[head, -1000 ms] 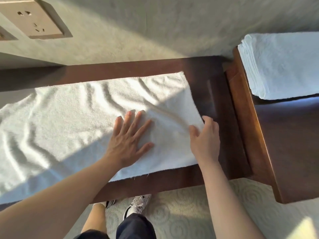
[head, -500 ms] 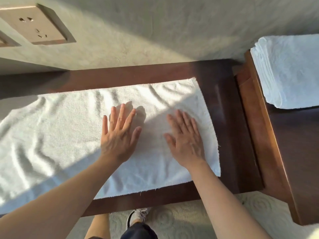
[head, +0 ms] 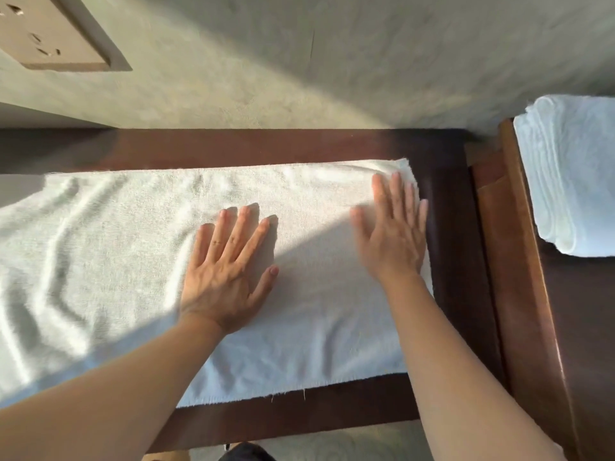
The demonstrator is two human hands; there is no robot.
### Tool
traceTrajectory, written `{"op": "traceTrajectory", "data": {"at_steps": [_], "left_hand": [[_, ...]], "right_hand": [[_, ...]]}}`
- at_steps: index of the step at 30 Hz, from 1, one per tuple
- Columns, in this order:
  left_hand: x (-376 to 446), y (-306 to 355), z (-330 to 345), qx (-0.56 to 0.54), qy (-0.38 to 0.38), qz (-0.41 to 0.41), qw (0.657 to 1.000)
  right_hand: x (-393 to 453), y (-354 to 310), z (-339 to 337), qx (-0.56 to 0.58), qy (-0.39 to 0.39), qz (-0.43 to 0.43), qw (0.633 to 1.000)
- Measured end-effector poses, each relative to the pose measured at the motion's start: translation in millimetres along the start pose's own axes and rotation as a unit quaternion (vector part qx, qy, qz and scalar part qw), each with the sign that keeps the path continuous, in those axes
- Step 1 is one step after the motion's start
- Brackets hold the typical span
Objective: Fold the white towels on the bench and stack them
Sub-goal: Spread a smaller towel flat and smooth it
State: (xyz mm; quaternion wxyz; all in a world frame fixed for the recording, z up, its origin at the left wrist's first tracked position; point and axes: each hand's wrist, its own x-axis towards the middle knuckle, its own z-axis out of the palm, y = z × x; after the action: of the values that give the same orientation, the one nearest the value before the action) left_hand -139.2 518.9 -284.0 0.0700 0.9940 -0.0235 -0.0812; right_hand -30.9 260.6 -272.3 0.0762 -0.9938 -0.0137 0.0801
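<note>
A white towel [head: 126, 247] lies spread lengthwise on the dark wooden bench [head: 449, 247], still wrinkled toward its left end. My left hand [head: 229, 271] presses flat on the towel's middle with fingers straight and spread. Flat on the towel near its far right corner lies my right hand [head: 392, 234], fingers straight and slightly blurred. A stack of folded white towels [head: 572, 181] sits on the raised wooden surface at the far right.
A grey wall [head: 299, 61] runs right behind the bench, with a beige socket plate [head: 50, 31] at the upper left. The raised wooden side table [head: 532, 311] adjoins the bench on the right. Pale patterned carpet [head: 332, 444] lies below the bench's front edge.
My right hand let go of the towel's right edge, laid flat, then slid toward the far right corner. My left hand stayed pressed on the middle. The towel's right end now lies smoother.
</note>
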Motion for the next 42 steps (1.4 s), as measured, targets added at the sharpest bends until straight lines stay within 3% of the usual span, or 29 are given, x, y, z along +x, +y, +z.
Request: {"op": "traceTrajectory", "data": {"at_steps": [2, 4, 6, 8, 17, 20, 24, 31, 34, 36, 39, 42], "left_hand": [[0.6, 0.3, -0.9, -0.003, -0.003, 0.001, 1.000], [0.6, 0.1, -1.5, -0.010, -0.006, 0.003, 1.000], [-0.6, 0.4, -1.8, -0.019, -0.005, 0.003, 1.000], [-0.1, 0.6, -1.6, -0.024, -0.003, 0.005, 1.000], [1.0, -1.0, -2.6, -0.017, -0.013, 0.009, 1.000], [1.7, -2.1, -4.1, -0.024, -0.020, 0.015, 0.999], [0.9, 0.5, -5.8, -0.038, -0.022, 0.014, 0.999], [0.0, 0.7, -9.5, -0.044, -0.020, 0.013, 0.999], [0.8, 2.2, -9.4, -0.045, -0.012, 0.014, 0.999], [0.0, 1.1, -8.6, -0.045, -0.011, 0.015, 0.999], [-0.7, 0.1, -6.2, -0.042, -0.002, 0.013, 0.999], [0.6, 0.8, -6.0, -0.053, 0.001, 0.017, 0.998]], "right_hand": [[4.1, -17.0, -1.3, 0.011, 0.026, 0.040, 0.999], [-6.1, -52.8, 3.2, 0.035, 0.052, -0.035, 0.997], [-20.4, -79.6, 12.2, 0.045, 0.024, -0.146, 0.988], [-19.0, -80.1, 19.1, 0.018, -0.007, -0.186, 0.982], [25.4, -31.3, -2.9, 0.015, 0.018, 0.038, 0.999], [-31.9, -67.2, 3.4, 0.048, 0.068, 0.011, 0.996], [-110.0, -86.4, 32.3, 0.032, -0.009, -0.037, 0.999], [-105.6, 1.0, 17.7, -0.012, -0.006, 0.094, 0.995], [-105.2, 1.6, 16.4, -0.001, 0.008, 0.138, 0.990], [-116.1, -26.7, 21.1, 0.022, 0.024, 0.101, 0.994], [-147.1, -51.5, 35.8, 0.012, 0.001, -0.042, 0.999], [-155.6, -13.3, 33.8, -0.015, -0.006, 0.011, 1.000]]}}
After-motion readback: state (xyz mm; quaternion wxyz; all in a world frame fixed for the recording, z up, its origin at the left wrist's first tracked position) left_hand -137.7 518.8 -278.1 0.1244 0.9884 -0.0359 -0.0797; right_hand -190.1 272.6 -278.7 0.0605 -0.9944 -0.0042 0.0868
